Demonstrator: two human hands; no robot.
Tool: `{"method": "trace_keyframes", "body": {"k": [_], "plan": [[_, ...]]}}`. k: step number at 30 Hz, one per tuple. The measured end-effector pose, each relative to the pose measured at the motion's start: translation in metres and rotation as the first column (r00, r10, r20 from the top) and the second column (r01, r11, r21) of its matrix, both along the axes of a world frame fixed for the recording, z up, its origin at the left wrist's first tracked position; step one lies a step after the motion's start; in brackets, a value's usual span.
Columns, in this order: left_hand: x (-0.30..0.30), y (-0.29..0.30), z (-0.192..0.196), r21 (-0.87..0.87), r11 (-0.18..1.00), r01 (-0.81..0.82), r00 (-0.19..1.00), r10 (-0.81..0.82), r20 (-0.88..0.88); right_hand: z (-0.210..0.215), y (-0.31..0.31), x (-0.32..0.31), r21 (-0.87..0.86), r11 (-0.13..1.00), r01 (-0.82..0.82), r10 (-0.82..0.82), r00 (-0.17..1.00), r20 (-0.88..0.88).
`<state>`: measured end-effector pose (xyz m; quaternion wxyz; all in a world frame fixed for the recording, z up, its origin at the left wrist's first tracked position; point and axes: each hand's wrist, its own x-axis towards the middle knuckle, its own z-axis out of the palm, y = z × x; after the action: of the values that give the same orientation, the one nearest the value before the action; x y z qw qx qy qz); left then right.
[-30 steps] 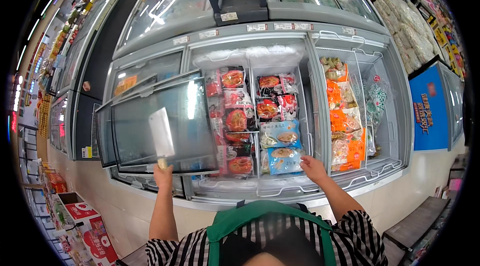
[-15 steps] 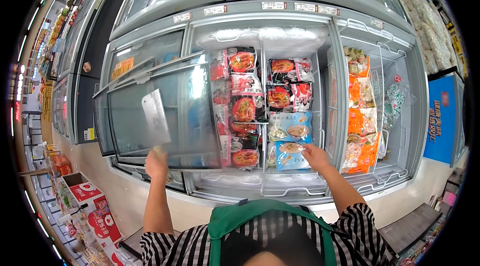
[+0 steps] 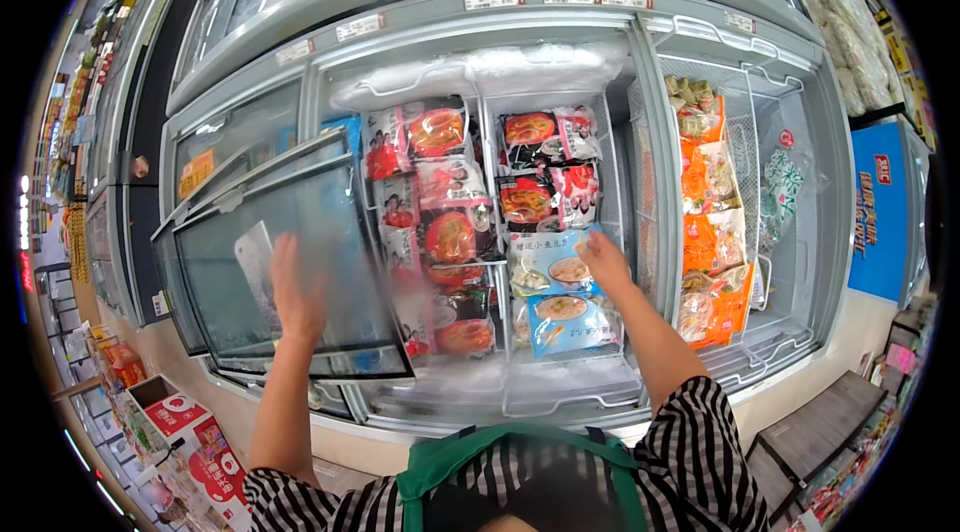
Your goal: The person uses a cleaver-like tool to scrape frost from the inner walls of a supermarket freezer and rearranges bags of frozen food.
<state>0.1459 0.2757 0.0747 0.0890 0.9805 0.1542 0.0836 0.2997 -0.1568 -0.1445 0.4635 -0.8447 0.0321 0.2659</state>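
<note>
Over the stacked sliding glass lids (image 3: 215,317) on the left is my left hand (image 3: 300,287), smeared by motion, its fingers stretched away from me. Beside and partly under it lies a flat, pale blade-like plate (image 3: 257,270) with a small hole near one corner; its lower end is partly hidden. My right hand (image 3: 602,262) has its fingers closed at the right edge of a light blue food bag (image 3: 545,262) in the open chest freezer. Another blue bag (image 3: 572,324) lies nearer to me. Beyond them sit black and red food bags (image 3: 528,200).
Left of the blue bags, a wire divider separates several red and black bags (image 3: 450,237). Orange bags (image 3: 712,192) fill a wire basket on the right. Frost (image 3: 510,67) coats the freezer's far wall. A blue box (image 3: 885,212) stands at the far right.
My left hand has moved up over the pale plate from its lower end. My right hand has shifted from the nearer blue bag to the farther one. The whole view has also shifted.
</note>
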Motion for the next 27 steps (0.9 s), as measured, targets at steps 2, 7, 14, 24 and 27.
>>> {"method": "trace_keyframes", "body": {"k": [2,7,14,24,27], "plan": [[0.030,0.008,-0.019,0.028,0.999,0.020,1.000,-0.020,-0.013,-0.013,0.008,0.028,-0.046,0.998,0.038,-0.034,0.997,0.071],[0.050,0.024,-0.057,0.155,0.987,-0.048,0.998,0.055,-0.044,-0.005,0.034,0.098,-0.136,0.989,0.053,-0.056,0.998,-0.017],[0.056,0.024,-0.053,0.066,0.998,0.005,1.000,-0.006,0.019,-0.095,0.041,0.162,-0.174,0.909,0.379,-0.396,0.915,-0.079],[0.052,0.024,-0.050,0.069,0.998,-0.012,1.000,0.013,-0.011,-0.101,0.074,0.168,-0.154,0.833,0.531,-0.547,0.833,-0.085],[0.054,0.022,-0.049,0.071,0.997,-0.014,1.000,0.014,-0.008,-0.089,0.086,0.173,-0.209,0.813,0.543,-0.571,0.813,-0.111]]}}
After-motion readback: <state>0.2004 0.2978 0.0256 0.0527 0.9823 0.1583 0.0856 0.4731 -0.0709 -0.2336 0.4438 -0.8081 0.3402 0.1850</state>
